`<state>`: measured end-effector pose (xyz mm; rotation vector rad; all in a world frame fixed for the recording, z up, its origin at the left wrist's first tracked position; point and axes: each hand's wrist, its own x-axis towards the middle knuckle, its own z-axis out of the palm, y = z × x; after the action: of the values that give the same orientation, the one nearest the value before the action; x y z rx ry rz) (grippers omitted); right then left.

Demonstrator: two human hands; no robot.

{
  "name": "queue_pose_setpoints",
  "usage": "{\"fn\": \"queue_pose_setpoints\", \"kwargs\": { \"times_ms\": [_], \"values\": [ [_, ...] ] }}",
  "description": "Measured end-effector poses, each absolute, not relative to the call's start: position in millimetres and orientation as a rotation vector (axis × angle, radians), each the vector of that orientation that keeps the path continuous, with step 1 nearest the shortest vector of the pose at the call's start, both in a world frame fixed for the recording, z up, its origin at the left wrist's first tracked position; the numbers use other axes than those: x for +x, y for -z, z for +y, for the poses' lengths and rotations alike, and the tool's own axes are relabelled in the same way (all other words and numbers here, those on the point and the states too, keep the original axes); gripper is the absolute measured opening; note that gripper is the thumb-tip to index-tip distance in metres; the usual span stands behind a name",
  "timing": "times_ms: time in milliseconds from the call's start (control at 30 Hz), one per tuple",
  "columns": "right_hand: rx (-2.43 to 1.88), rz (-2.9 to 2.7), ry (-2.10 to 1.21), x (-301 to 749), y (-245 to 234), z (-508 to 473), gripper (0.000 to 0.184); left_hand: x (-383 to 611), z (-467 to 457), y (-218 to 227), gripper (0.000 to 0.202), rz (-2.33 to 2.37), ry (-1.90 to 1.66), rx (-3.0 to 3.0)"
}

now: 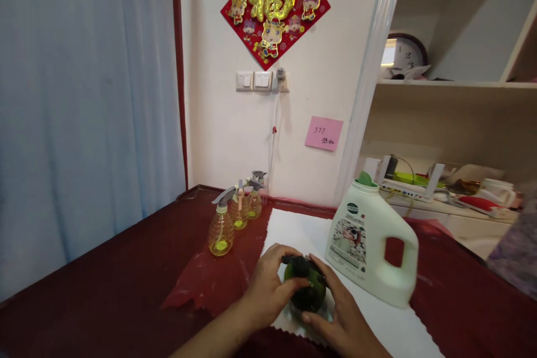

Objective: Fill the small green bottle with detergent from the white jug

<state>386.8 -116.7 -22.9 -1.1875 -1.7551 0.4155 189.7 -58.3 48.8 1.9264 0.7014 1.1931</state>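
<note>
A dark green, rounded spray bottle (318,294) with a black top stands on the white sheet between my hands, seen from above. My left hand (274,285) closes on its upper part, thumb across the front and fingers at the black top. Round the bottle's right side curve the fingers of my right hand (335,305), its thumb low at the front. Both hands partly cover the bottle. To the right, close to my right hand, stands a large pale green jug (381,268) with a handle, a printed label and an open-looking green neck.
Several yellowish clear spray bottles (221,235) with grey heads stand at the left rear on the dark red table (104,291). The white sheet (293,226) reaches towards the wall. A shelf with a router (413,187) and clutter lies at right; a blue curtain (84,95) hangs left.
</note>
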Motion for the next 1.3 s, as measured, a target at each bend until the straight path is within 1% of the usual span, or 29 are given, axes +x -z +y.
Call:
{"fn": "queue_pose_setpoints", "kwargs": {
  "times_ms": [200,300,400,567,800,1167,1300],
  "values": [
    [-1.18,-1.772,-0.33,384,16,-119,0.075,190,-57,-47,0.03,0.697,-1.158,1.944],
    [-1.176,-1.803,-0.26,382,10,-121,0.069,189,-58,-48,0.031,0.665,-1.137,1.949],
    [-1.168,-1.836,-0.222,380,7,-121,0.064,187,-58,-50,0.029,0.601,-1.137,1.944],
    [-1.169,-1.808,-0.188,376,8,-119,0.062,189,-54,-52,0.023,0.53,-1.173,1.804],
    [-1.25,-1.704,-0.186,375,6,-118,0.05,193,-44,-44,0.033,0.601,-1.226,1.596],
    [-1.273,-1.559,-0.271,366,-15,-111,0.037,193,-42,-45,0.037,0.607,-1.229,1.529],
    [-1.194,-1.51,-0.253,357,-23,-105,0.028,192,-44,-47,0.033,0.594,-1.219,1.554]
  ]
}}
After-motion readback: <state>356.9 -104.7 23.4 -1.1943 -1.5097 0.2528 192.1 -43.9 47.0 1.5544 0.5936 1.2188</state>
